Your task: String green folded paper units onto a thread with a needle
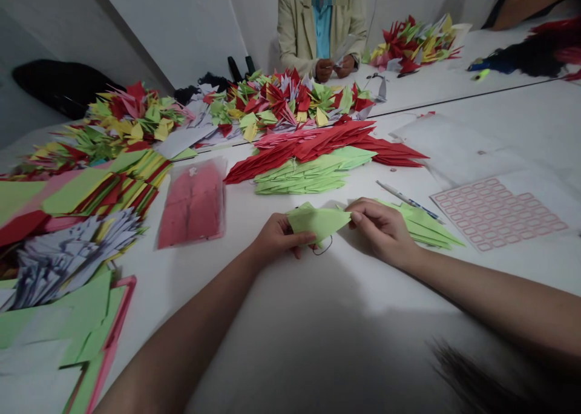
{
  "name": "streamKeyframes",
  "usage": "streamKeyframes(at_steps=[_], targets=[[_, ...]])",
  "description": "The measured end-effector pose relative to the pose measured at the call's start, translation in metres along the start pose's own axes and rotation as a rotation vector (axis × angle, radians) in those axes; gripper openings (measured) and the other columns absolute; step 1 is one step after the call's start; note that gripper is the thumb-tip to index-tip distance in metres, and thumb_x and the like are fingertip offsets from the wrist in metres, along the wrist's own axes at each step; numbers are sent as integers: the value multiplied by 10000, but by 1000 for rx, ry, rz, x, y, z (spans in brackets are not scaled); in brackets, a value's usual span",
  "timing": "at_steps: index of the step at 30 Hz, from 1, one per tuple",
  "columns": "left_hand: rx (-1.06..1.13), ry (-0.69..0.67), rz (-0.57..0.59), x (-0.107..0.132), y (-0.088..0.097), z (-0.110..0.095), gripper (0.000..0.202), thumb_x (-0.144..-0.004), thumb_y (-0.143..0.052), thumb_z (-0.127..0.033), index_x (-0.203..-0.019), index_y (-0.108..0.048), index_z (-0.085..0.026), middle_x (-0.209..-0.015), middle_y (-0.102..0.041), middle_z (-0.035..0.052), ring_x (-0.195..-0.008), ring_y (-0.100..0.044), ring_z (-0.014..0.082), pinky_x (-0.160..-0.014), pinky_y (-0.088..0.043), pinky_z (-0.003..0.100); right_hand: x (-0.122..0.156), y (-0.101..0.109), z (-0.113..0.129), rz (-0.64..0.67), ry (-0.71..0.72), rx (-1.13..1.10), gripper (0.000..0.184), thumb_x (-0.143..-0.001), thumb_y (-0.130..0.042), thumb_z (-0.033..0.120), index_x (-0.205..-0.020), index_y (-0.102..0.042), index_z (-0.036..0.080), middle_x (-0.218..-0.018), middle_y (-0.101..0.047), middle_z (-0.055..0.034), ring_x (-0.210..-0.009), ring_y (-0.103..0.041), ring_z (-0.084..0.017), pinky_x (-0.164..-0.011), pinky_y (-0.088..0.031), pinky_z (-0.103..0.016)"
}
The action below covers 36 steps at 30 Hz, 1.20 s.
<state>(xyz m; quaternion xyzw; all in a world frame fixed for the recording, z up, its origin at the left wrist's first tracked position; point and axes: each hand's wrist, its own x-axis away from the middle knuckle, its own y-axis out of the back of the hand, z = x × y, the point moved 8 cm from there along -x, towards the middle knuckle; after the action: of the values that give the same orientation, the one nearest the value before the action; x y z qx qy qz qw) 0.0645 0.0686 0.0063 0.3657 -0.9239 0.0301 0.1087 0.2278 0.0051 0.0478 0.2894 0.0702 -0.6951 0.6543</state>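
Note:
My left hand grips a light green folded paper from its left side, thumb on top. At the pointed right end, my right hand pinches the tip between thumb and fingers. A thin dark loop of string or wire hangs below the paper; where it is attached is hidden. Beside my right hand lie more green folded papers, partly covered by the hand. Just beyond my hands is a stack of green folded papers, with red folded papers behind it.
A pen and a red-bordered label sheet lie right. Left are a clear packet of red papers and stacked coloured paper. Colourful folded-paper piles stand farther back. A person sits opposite, hands holding something pale.

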Motion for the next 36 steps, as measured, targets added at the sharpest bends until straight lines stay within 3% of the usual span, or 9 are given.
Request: streamKeyframes(at_steps=[4,7,11,16,18,21,30,34,36], targets=[[11,-45,-125,-2,10,3,464,-771,-672,-551,-704,-703,-93,-628,-696,89,-423,-536,92,-404,-406,190,-2,-1,4,47,63,176,243,-984,-410,357,-989,-600,205,-991,-643,-100,-940,-588,-228,-844,-441,-387],[53,-95,-175,-2,14,3,573,-849,-524,-625,-717,-698,-95,-597,-682,90,-427,-540,99,-415,-409,199,0,-10,7,133,110,287,272,-955,-474,404,-1117,-578,212,-1084,-654,-103,-1040,-584,-253,-960,-395,-452],[23,-95,-221,-1,17,5,444,-787,-659,-546,-662,-675,-120,-532,-658,48,-414,-537,95,-428,-427,195,5,-23,4,219,148,375,374,-861,-640,447,-1146,-569,217,-1031,-675,-79,-1023,-610,-245,-1097,-290,-514],[-30,-166,-194,1,15,-2,261,-682,-794,-349,-841,-755,-145,-773,-746,70,-713,-703,195,-647,-562,277,5,-18,6,128,241,338,204,-878,-639,327,-1061,-612,241,-1022,-700,-66,-1029,-628,-228,-1049,-372,-483],[-71,-223,-163,1,13,-7,247,-680,-797,-297,-883,-766,-160,-905,-755,83,-853,-710,220,-770,-567,307,3,-16,8,128,253,297,103,-895,-607,275,-988,-636,241,-956,-716,-51,-944,-650,-207,-1006,-409,-451],[-74,-247,-152,0,14,-8,197,-698,-784,-265,-875,-771,-180,-997,-746,82,-950,-702,227,-887,-541,320,1,-18,12,174,248,253,106,-920,-559,253,-983,-643,238,-923,-724,-48,-883,-659,-195,-972,-428,-435],[9,-258,-189,-1,19,-8,229,-659,-817,-249,-864,-762,-163,-989,-746,90,-935,-701,230,-866,-542,316,3,-8,24,83,252,202,172,-942,-477,165,-1018,-613,238,-957,-708,-50,-913,-637,-200,-939,-449,-421],[77,-264,-172,-1,16,-9,182,-678,-806,-246,-836,-752,-173,-1020,-739,87,-918,-704,218,-840,-548,312,3,-12,20,111,226,282,95,-918,-539,239,-1002,-584,233,-978,-682,-66,-948,-611,-223,-917,-429,-428],[77,-261,-158,-1,13,-10,156,-682,-802,-240,-811,-747,-172,-1030,-737,89,-910,-706,220,-839,-550,322,3,-17,16,146,205,362,151,-876,-614,305,-997,-569,226,-987,-664,-71,-961,-588,-237,-937,-398,-449]])
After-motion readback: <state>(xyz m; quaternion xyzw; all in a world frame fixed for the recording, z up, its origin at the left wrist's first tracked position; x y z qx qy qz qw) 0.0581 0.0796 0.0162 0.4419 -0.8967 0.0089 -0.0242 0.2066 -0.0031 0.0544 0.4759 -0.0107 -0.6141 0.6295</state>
